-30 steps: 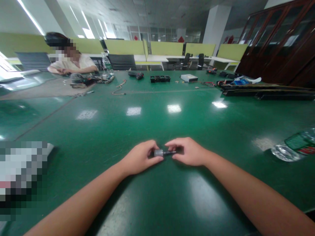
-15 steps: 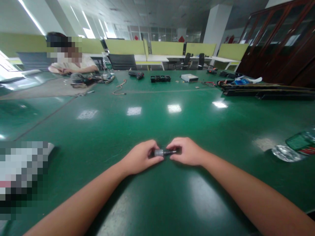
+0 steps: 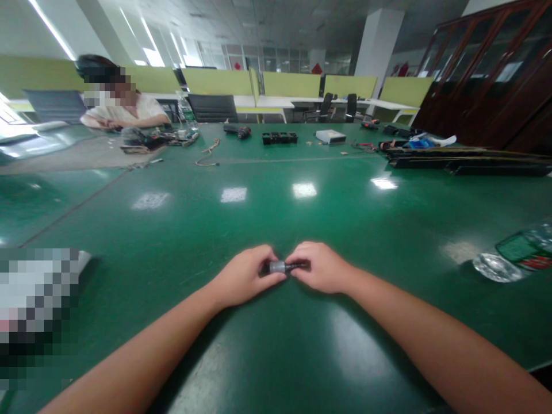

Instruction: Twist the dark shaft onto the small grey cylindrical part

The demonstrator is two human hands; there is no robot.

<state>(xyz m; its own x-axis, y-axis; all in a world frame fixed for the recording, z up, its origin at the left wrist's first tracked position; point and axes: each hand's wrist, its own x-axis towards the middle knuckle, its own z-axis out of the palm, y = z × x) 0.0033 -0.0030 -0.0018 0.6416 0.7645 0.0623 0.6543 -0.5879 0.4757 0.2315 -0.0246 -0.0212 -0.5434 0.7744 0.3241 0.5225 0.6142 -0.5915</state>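
Observation:
Between my hands, just above the green table or on it, lies a small rod-shaped item (image 3: pixel 278 267). It has a grey, partly see-through collar and a thinner dark shaft; its exact kind is unclear. My left hand (image 3: pixel 245 276) is closed round the collar end, thumb below and fingers above. The item's left end is hidden inside that hand. Opposite it, my right hand (image 3: pixel 321 267) pinches the thin dark shaft, its fingertips close to the collar. The shaft's right end is partly covered by the palm.
On the right a clear plastic bottle (image 3: pixel 517 253) lies on its side. A blurred-out pale object (image 3: pixel 38 293) is at the left. Along the far side are a power drill (image 3: pixel 237 131), a black block (image 3: pixel 280 138), a white box (image 3: pixel 330 137) and long dark strips (image 3: pixel 431 156). A person (image 3: pixel 125 109) sits far left.
My right hand has shifted slightly left along the dark shaft, nearer the grey collar. My left hand keeps its hold. The whole view has moved a little.

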